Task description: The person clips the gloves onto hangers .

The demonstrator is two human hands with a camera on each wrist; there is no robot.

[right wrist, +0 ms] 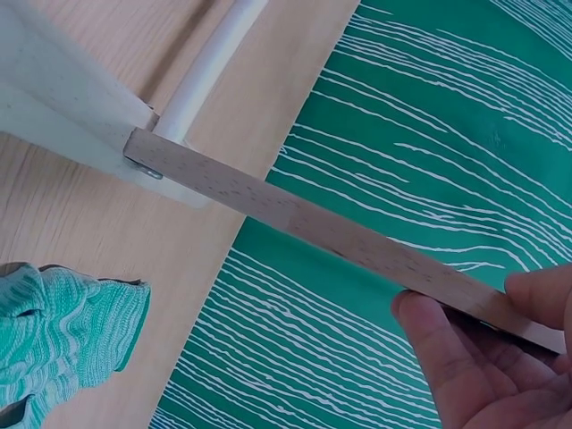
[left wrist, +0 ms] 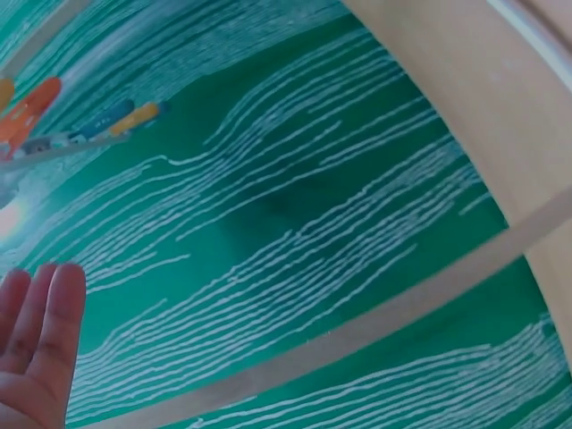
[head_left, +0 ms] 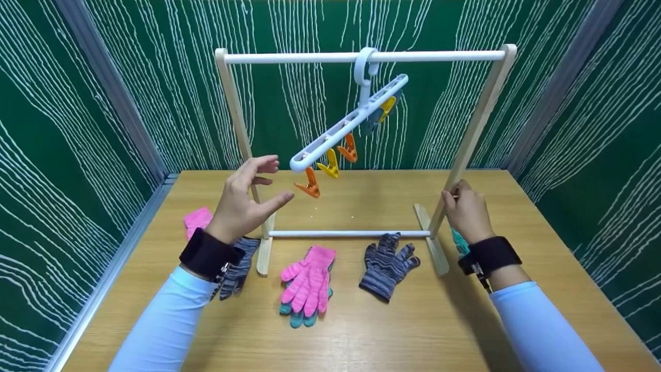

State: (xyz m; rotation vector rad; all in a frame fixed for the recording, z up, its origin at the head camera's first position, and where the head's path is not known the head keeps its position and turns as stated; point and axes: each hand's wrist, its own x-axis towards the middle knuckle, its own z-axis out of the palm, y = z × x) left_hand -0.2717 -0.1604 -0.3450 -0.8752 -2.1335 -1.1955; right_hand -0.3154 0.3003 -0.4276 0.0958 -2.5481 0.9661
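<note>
A wooden drying rack with a white top bar [head_left: 294,58] stands on the table. From that bar hangs a pale blue clip hanger [head_left: 338,128], tilted down toward the left, with orange clips [head_left: 311,183] and yellow clips [head_left: 330,164] below. My left hand [head_left: 245,199] is beside the left post, fingers and thumb spread apart, holding nothing, just short of the hanger's lower end. Its straight fingers [left wrist: 49,326] also show in the left wrist view. My right hand [head_left: 469,213] grips the right post [head_left: 480,119] between thumb and fingers; the right wrist view confirms this hold.
A pink glove [head_left: 310,279] lies over a green one at the table's middle. Grey striped gloves lie right of it [head_left: 388,266] and under my left wrist [head_left: 240,274]. Another pink glove [head_left: 197,219] is behind my left hand; a green glove [right wrist: 76,331] lies by the right foot.
</note>
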